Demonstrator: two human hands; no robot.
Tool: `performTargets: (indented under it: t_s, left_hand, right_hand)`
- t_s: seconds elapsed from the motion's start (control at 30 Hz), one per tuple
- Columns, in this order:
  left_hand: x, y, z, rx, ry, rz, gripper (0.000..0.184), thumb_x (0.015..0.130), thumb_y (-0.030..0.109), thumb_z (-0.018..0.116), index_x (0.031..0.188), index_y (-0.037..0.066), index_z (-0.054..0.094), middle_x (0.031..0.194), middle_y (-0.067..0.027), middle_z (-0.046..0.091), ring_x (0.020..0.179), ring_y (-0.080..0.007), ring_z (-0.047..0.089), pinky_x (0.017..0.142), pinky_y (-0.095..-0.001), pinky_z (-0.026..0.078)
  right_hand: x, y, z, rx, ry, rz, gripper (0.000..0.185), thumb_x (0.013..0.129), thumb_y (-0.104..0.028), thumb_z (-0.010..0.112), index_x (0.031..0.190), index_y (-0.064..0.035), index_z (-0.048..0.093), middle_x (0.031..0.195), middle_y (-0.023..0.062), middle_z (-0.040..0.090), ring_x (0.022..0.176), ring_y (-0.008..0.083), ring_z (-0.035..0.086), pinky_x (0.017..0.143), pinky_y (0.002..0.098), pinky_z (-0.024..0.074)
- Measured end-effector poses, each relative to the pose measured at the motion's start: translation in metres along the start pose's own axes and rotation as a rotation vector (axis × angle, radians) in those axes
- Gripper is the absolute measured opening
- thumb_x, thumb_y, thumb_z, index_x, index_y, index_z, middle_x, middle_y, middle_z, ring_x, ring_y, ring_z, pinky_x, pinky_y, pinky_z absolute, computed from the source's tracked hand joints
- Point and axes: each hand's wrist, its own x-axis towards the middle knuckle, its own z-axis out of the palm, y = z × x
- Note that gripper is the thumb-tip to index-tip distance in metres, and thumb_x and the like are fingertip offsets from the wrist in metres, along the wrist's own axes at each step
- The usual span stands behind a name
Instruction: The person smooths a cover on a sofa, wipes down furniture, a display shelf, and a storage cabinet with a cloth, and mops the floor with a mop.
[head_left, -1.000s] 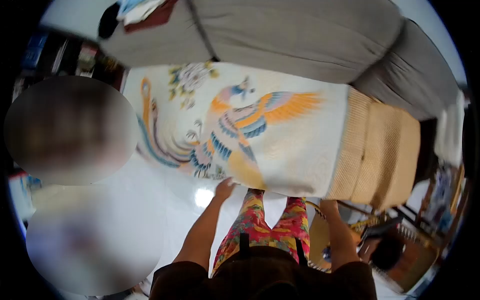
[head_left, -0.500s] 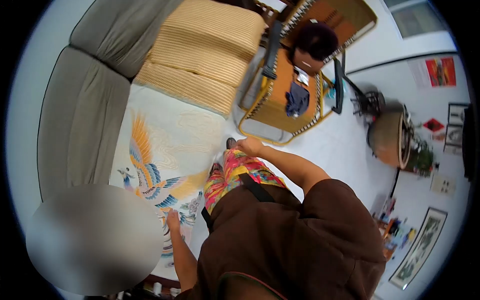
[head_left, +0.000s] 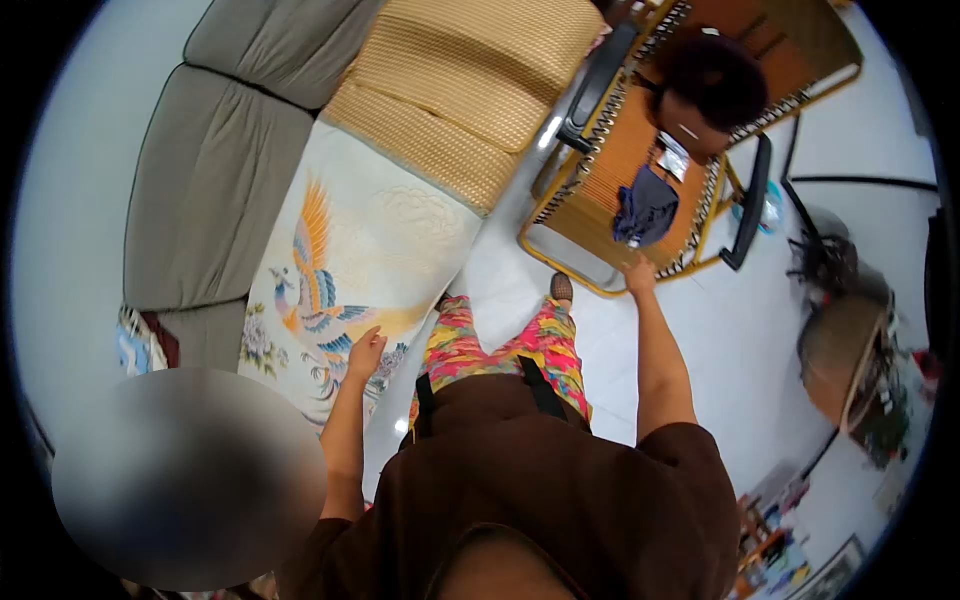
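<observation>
My right hand (head_left: 638, 272) reaches to the front edge of an orange-brown folding lounge chair (head_left: 590, 215). Its fingers look loosely apart with nothing in them, just below a crumpled dark blue cloth (head_left: 648, 208) on the seat. My left hand (head_left: 368, 352) hovers over a pale sofa mat (head_left: 385, 215) printed with a colourful phoenix. Its fingers are partly bent and apart, and I see nothing held. Beside the blue cloth on the chair lie a small silvery packet (head_left: 673, 158) and a dark, rounded purple-brown item (head_left: 715, 90).
A grey sofa back (head_left: 220, 190) runs along the left, with a woven straw-coloured cover (head_left: 470, 70) further up the seat. A large brown pot (head_left: 840, 360) stands on the right. A blurred round patch hides the lower left.
I have stepped and turned toward the chair. My right hand has moved from in front of my legs to the chair's front edge; my left hand has shifted further over the mat.
</observation>
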Motion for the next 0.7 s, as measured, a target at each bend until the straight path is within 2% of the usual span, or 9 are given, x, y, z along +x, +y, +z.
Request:
performTargets:
  t_s: [0.1, 0.2, 0.3, 0.37, 0.47, 0.53, 0.6, 0.63, 0.7]
  left_hand:
    - [-0.032, 0.038, 0.048, 0.052, -0.053, -0.041, 0.045, 0.09, 0.034, 0.063, 0.127, 0.009, 0.059, 0.099, -0.0143, 0.07, 0.089, -0.0265, 0.068, 0.078, -0.0372, 0.052]
    - [-0.062, 0.089, 0.1, 0.143, -0.164, -0.026, 0.047, 0.09, 0.036, 0.063, 0.128, 0.01, 0.058, 0.108, -0.0156, 0.068, 0.094, -0.03, 0.066, 0.082, -0.0388, 0.052]
    - [-0.091, 0.126, 0.154, 0.135, -0.216, 0.053, 0.044, 0.092, 0.032, 0.061, 0.131, 0.012, 0.056, 0.124, -0.017, 0.062, 0.111, -0.0328, 0.061, 0.094, -0.0405, 0.048]
    - [-0.113, 0.173, 0.161, 0.193, -0.317, 0.057, 0.046, 0.092, 0.031, 0.059, 0.134, 0.013, 0.053, 0.128, -0.0175, 0.059, 0.116, -0.0346, 0.056, 0.098, -0.0415, 0.045]
    - [-0.137, 0.189, 0.178, 0.148, -0.319, 0.076, 0.047, 0.094, 0.032, 0.057, 0.136, 0.014, 0.051, 0.125, -0.0176, 0.06, 0.113, -0.0356, 0.057, 0.097, -0.0426, 0.045]
    - [-0.15, 0.195, 0.18, 0.158, -0.297, 0.037, 0.046, 0.094, 0.033, 0.056, 0.136, 0.014, 0.05, 0.123, -0.0178, 0.06, 0.112, -0.0362, 0.057, 0.097, -0.0432, 0.046]
    - [-0.16, 0.189, 0.184, 0.161, -0.263, -0.006, 0.046, 0.095, 0.034, 0.055, 0.136, 0.014, 0.05, 0.121, -0.0181, 0.061, 0.111, -0.0367, 0.057, 0.096, -0.0438, 0.046]
    - [-0.162, 0.185, 0.185, 0.169, -0.262, -0.012, 0.046, 0.095, 0.035, 0.055, 0.136, 0.014, 0.05, 0.121, -0.0182, 0.061, 0.11, -0.0369, 0.058, 0.096, -0.0441, 0.046]
    - [-0.17, 0.171, 0.196, 0.151, -0.188, -0.06, 0.046, 0.096, 0.036, 0.053, 0.135, 0.013, 0.051, 0.122, -0.0179, 0.061, 0.112, -0.0365, 0.057, 0.096, -0.044, 0.046]
  right_hand:
    - [0.086, 0.059, 0.016, -0.076, 0.003, 0.021, 0.077, 0.083, -0.038, 0.069, 0.146, -0.0132, 0.034, 0.139, 0.0272, 0.044, 0.123, 0.0432, 0.047, 0.102, 0.0469, 0.0418]
    - [0.107, 0.052, -0.014, 0.003, 0.123, -0.08, 0.09, 0.079, -0.04, 0.073, 0.15, -0.0128, 0.025, 0.143, 0.0299, 0.038, 0.129, 0.0464, 0.04, 0.105, 0.0486, 0.0383]
    - [0.143, 0.065, -0.013, 0.066, 0.171, -0.193, 0.101, 0.075, -0.046, 0.075, 0.153, -0.0174, 0.018, 0.147, 0.0337, 0.029, 0.131, 0.0514, 0.035, 0.109, 0.0512, 0.0331]
    - [0.174, 0.078, 0.008, 0.095, 0.14, -0.188, 0.107, 0.071, -0.049, 0.078, 0.154, -0.0223, 0.015, 0.149, 0.0374, 0.018, 0.139, 0.0507, 0.022, 0.113, 0.05, 0.0285]
    - [0.223, 0.095, 0.056, 0.217, 0.068, -0.295, 0.114, 0.065, -0.055, 0.081, 0.154, -0.0244, 0.016, 0.145, 0.0459, 0.011, 0.138, 0.0585, 0.011, 0.11, 0.0597, 0.0236]
    - [0.224, 0.084, 0.061, 0.211, 0.005, -0.372, 0.116, 0.065, -0.055, 0.082, 0.154, -0.0262, 0.014, 0.146, 0.0456, 0.008, 0.136, 0.0586, 0.017, 0.111, 0.0601, 0.0223]
    - [0.217, 0.059, 0.052, 0.113, -0.102, -0.163, 0.113, 0.068, -0.046, 0.083, 0.154, -0.0297, 0.012, 0.152, 0.0348, 0.008, 0.133, 0.0525, 0.029, 0.103, 0.0562, 0.0372]
    - [0.217, 0.054, 0.056, -0.038, 0.022, -0.143, 0.094, 0.077, -0.036, 0.078, 0.152, -0.0255, 0.022, 0.151, 0.029, 0.019, 0.124, 0.0486, 0.044, 0.093, 0.0514, 0.047]
    - [0.219, 0.052, 0.044, -0.049, 0.11, -0.165, 0.061, 0.083, -0.023, 0.071, 0.139, -0.0173, 0.045, 0.135, 0.027, 0.044, 0.108, 0.044, 0.056, 0.084, 0.0491, 0.0505]
